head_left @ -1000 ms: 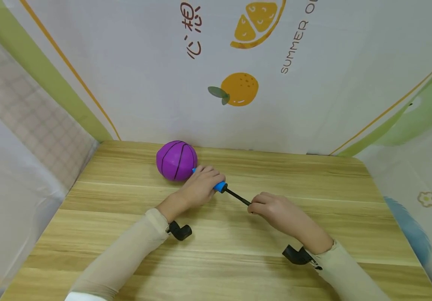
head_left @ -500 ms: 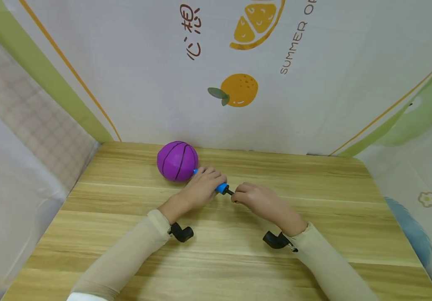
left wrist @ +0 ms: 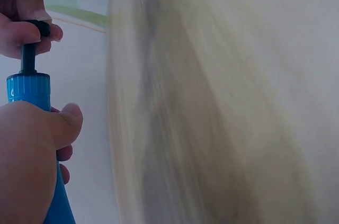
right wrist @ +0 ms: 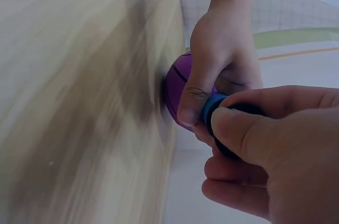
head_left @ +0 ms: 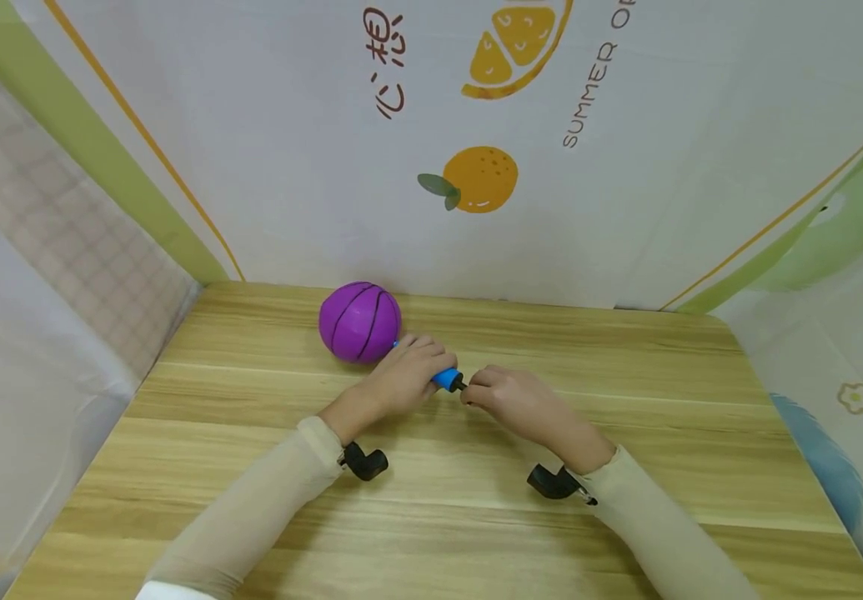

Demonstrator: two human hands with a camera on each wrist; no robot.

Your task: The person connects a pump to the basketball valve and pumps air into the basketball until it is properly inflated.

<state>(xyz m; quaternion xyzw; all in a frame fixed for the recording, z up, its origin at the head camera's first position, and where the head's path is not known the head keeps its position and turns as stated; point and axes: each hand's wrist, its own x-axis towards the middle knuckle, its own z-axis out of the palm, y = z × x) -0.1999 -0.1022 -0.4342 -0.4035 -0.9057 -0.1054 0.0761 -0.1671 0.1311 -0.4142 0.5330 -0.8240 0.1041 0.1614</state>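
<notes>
A purple ball [head_left: 358, 323] with black seam lines rests at the back of the table, its outline a little uneven. My left hand [head_left: 404, 375] grips the body of a blue hand pump [head_left: 447, 380], whose far end points at the ball's right side. Between finger and thumb, my right hand [head_left: 517, 404] pinches the pump's black handle [left wrist: 39, 27]. Only a short length of black rod [left wrist: 28, 57] shows between handle and barrel in the left wrist view. The spot where the pump meets the ball is hidden behind my left hand.
The wood-grain table [head_left: 431, 517] runs up to a white printed cloth [head_left: 311, 200] behind the ball. More patterned cloth hangs at the left and right sides. A black wrist mount [head_left: 363, 461] sticks out below each hand.
My right hand has moved left and pushed the pump's rod into the barrel; much more rod showed a second ago. The ball and my left hand sit slightly farther right in view.
</notes>
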